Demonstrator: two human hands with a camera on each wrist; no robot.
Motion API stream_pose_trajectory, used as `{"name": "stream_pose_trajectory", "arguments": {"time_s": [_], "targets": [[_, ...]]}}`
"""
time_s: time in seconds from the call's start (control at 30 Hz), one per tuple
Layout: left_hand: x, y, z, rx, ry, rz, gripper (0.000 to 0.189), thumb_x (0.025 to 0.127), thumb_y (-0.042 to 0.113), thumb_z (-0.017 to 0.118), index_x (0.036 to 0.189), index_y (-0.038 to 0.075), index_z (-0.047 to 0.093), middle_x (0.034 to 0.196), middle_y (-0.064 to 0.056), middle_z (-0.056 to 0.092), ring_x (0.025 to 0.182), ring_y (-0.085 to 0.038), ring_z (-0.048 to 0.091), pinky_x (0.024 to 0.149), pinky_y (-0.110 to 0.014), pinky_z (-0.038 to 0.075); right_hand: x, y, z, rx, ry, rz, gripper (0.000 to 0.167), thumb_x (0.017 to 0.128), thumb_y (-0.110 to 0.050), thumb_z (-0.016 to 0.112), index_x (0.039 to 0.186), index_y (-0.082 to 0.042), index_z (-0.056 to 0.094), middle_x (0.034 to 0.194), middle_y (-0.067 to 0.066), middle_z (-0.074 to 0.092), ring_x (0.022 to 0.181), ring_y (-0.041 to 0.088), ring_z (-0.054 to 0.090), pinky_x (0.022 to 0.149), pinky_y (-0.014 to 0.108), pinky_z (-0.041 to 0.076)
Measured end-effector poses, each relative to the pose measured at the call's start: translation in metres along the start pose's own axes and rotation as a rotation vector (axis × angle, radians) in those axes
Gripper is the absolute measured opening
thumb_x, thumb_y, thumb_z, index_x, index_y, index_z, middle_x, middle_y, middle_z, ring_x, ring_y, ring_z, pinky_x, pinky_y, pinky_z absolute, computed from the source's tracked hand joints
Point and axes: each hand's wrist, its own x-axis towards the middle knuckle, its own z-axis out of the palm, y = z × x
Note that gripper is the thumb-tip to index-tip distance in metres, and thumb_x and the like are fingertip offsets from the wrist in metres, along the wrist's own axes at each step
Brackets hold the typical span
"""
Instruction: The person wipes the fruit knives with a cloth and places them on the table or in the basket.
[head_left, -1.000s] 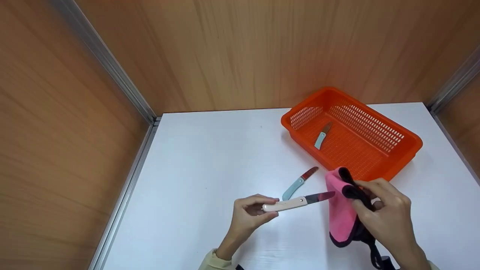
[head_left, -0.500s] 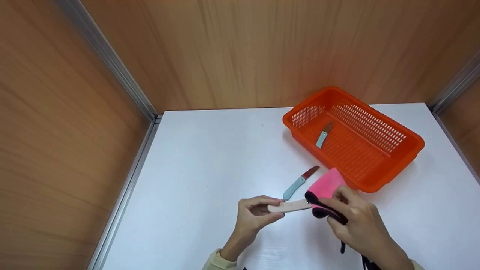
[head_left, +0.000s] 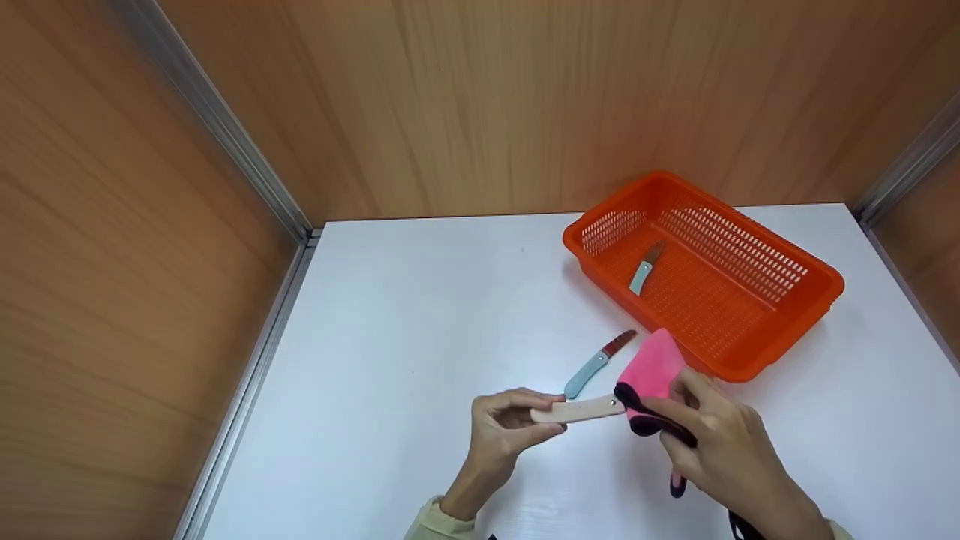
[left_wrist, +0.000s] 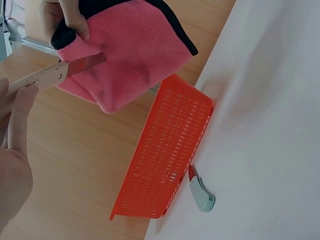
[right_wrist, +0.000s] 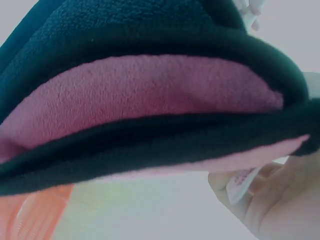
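My left hand (head_left: 495, 431) pinches the butt of a folding knife (head_left: 583, 409) by its white handle, between thumb and fingers. In the head view its blade is hidden by a pink cloth with black edging (head_left: 651, 367), which my right hand (head_left: 716, 431) grips. The left wrist view shows the blade (left_wrist: 86, 64) unfolded, lying along the pink side of the cloth. Folds of the cloth (right_wrist: 150, 90) fill most of the right wrist view. Just beyond the white handle, a folding knife with a light blue handle (head_left: 589, 373) lies unfolded on the table.
An orange basket (head_left: 720, 300) with perforated walls stands at the back right of the white table (head_left: 420, 300). Inside it lies another light-blue-handled folding knife (head_left: 641, 276). Wooden panels (head_left: 465, 105) rise behind and at the sides.
My right hand has brought the cloth leftward and over the blade, which showed bare in the head view a second ago. The left hand and white handle have barely moved.
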Motion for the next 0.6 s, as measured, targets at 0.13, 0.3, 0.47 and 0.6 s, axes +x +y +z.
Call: {"name": "stream_pose_trajectory", "arguments": {"time_s": [0.13,0.3,0.47,0.6], "targets": [[-0.0008,0.0017,-0.001,-0.011,0.001,-0.003,0.023,0.075,-0.012,0.071,0.094,-0.02,0.061,0.099,-0.029,0.065,0.089,-0.03,0.067,0.073,-0.037,0.058,-0.0017,0.0016,-0.0012,-0.004,-0.009,0.023,0.037,0.056,0.005,0.082,0.088,-0.014,0.078,0.077,-0.008,0.042,0.057,0.001,0.036,0.041,0.011,0.036],[-0.0018,0.0038,-0.0023,-0.023,0.0,0.005,0.023,0.074,-0.013,0.071,0.094,-0.019,0.061,0.099,-0.028,0.066,0.088,-0.029,0.067,0.073,-0.037,0.058,-0.004,0.0038,-0.0021,-0.011,-0.014,0.046,0.037,0.057,0.005,0.082,0.088,-0.014,0.078,0.077,-0.007,0.043,0.056,0.001,0.036,0.041,0.012,0.038],[-0.003,0.005,-0.0045,-0.039,0.001,0.011,0.021,0.073,-0.015,0.071,0.093,-0.018,0.062,0.098,-0.024,0.067,0.088,-0.03,0.067,0.072,-0.036,0.058,-0.0059,0.0072,-0.0024,-0.02,-0.008,0.064,0.036,0.056,0.005,0.083,0.086,-0.014,0.078,0.078,-0.007,0.044,0.057,0.002,0.038,0.042,0.013,0.04],[-0.0041,0.0063,-0.0069,-0.043,0.002,0.023,0.02,0.074,-0.015,0.071,0.093,-0.013,0.064,0.099,-0.022,0.068,0.088,-0.029,0.067,0.071,-0.036,0.058,-0.0071,0.0103,-0.0032,-0.025,-0.001,0.074,0.036,0.055,0.006,0.084,0.084,-0.015,0.077,0.078,-0.007,0.045,0.056,0.003,0.038,0.042,0.013,0.04]]}}
